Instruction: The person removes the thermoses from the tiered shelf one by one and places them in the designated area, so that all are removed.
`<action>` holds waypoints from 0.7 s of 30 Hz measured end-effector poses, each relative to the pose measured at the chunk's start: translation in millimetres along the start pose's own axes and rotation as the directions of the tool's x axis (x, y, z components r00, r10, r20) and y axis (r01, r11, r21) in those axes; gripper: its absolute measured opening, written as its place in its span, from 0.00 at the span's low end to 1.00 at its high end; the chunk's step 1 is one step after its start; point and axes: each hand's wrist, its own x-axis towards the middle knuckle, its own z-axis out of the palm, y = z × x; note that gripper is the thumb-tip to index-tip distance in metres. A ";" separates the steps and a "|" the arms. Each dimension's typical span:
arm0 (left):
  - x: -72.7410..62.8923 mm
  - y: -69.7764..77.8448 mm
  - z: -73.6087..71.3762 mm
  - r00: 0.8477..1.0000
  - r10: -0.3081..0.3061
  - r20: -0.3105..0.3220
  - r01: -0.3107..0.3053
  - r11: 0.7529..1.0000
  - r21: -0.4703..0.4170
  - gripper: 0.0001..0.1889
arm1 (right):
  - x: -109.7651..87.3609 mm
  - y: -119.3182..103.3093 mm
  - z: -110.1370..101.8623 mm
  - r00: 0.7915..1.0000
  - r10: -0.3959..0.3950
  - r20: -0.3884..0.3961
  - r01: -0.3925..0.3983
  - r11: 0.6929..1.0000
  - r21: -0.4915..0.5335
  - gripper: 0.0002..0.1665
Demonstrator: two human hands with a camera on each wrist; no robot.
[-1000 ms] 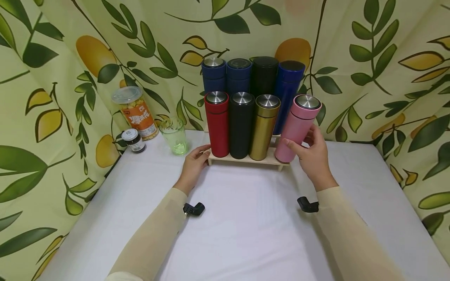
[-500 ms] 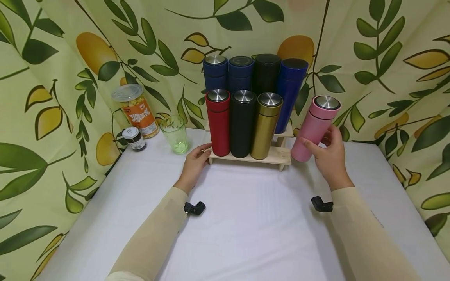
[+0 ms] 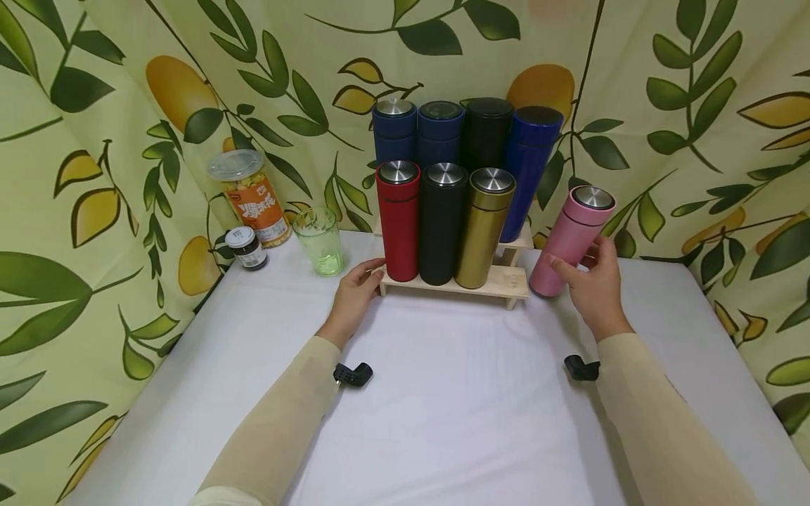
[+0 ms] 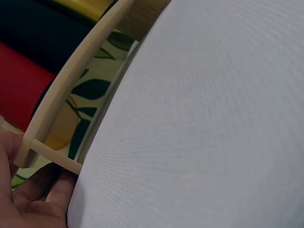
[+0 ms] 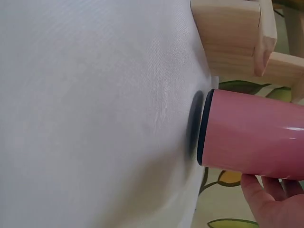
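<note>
My right hand [image 3: 595,288] grips a pink thermos [image 3: 566,242] with a steel-topped lid, just right of a two-tier wooden rack [image 3: 515,280]. In the right wrist view, the dark base of the thermos hangs a little above the white cloth, over its shadow. At the rack's left end, my left hand [image 3: 356,295] holds the lower shelf by its corner, fingers by the leg. That shelf bears a red thermos [image 3: 400,225], a black thermos [image 3: 439,228] and a gold thermos [image 3: 484,232]. Several blue and black thermoses [image 3: 487,133] stand on the upper tier behind.
Left of the rack are a green glass [image 3: 321,242], a small dark jar [image 3: 247,249] with a white lid, and a clear snack tub [image 3: 253,200] with an orange label. A leaf-patterned curtain [image 3: 633,63] hangs behind the white-covered table [image 3: 455,393].
The pink thermos, held in my right hand, has left the right end of the lower shelf, moving right and then down close to the table. My left hand stays at the rack.
</note>
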 end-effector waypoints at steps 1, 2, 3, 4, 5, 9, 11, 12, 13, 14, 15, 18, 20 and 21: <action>0.2 -0.5 -0.1 1.000 0.001 0.000 -0.001 1.000 0.003 0.19 | 1.6 0.8 0.7 1.000 0.009 -0.001 -0.009 1.000 0.008 0.48; 0.6 -1.2 -0.2 1.000 0.004 0.001 -0.004 1.000 -0.001 0.19 | 3.3 1.7 1.6 1.000 0.014 -0.004 -0.014 1.000 0.019 0.48; 0.9 -1.7 -0.3 1.000 0.005 -0.002 -0.005 1.000 -0.002 0.19 | 5.0 2.9 2.4 1.000 0.021 -0.004 -0.021 0.999 0.029 0.49; 1.0 -2.0 -0.3 1.000 0.006 -0.002 -0.006 1.000 -0.003 0.19 | 6.4 4.1 3.3 1.000 0.025 -0.005 -0.025 0.999 0.041 0.48; 1.1 -2.4 -0.2 1.000 0.007 -0.003 -0.007 1.000 -0.006 0.19 | 7.5 4.9 4.3 1.000 0.029 -0.007 -0.028 0.998 0.054 0.48; 0.1 -3.6 1.5 1.000 0.003 -0.001 -0.003 1.000 -0.016 0.19 | 9.1 10.7 6.4 0.999 0.045 0.013 -0.046 0.996 0.075 0.48; -0.6 -4.0 1.8 1.000 0.000 0.001 0.000 1.000 -0.008 0.19 | 8.3 13.3 7.4 0.998 0.053 0.031 -0.055 0.996 0.070 0.48; -1.0 -3.9 1.6 1.000 -0.002 0.001 0.002 1.000 0.000 0.19 | 7.9 14.7 7.8 0.998 0.057 0.040 -0.060 0.996 0.065 0.49; -1.2 -3.8 1.1 1.000 -0.003 0.001 0.003 1.000 0.008 0.19 | 7.2 15.4 8.3 0.997 0.059 0.046 -0.062 0.996 0.060 0.49; -1.2 -3.7 0.8 1.000 -0.002 0.002 0.002 1.000 0.016 0.19 | 6.4 15.9 8.8 0.997 0.063 0.048 -0.065 0.996 0.053 0.50; -1.1 -3.5 0.3 1.000 -0.001 0.003 0.001 1.000 0.023 0.19 | 5.7 16.3 9.4 0.997 0.065 0.046 -0.067 0.997 0.047 0.50; -0.6 -2.7 -0.7 1.000 0.007 -0.001 -0.006 0.999 0.037 0.19 | 4.5 16.5 12.1 0.998 0.053 0.027 -0.055 0.997 0.047 0.49; 0.1 -3.0 -0.7 1.000 0.010 -0.002 -0.010 0.999 0.038 0.20 | 4.2 17.3 13.7 0.999 0.048 0.014 -0.049 0.997 0.052 0.48; 0.3 -3.4 -0.3 1.000 0.010 -0.001 -0.010 0.999 0.038 0.20 | 3.8 18.0 14.0 0.999 0.045 0.007 -0.046 0.998 0.053 0.48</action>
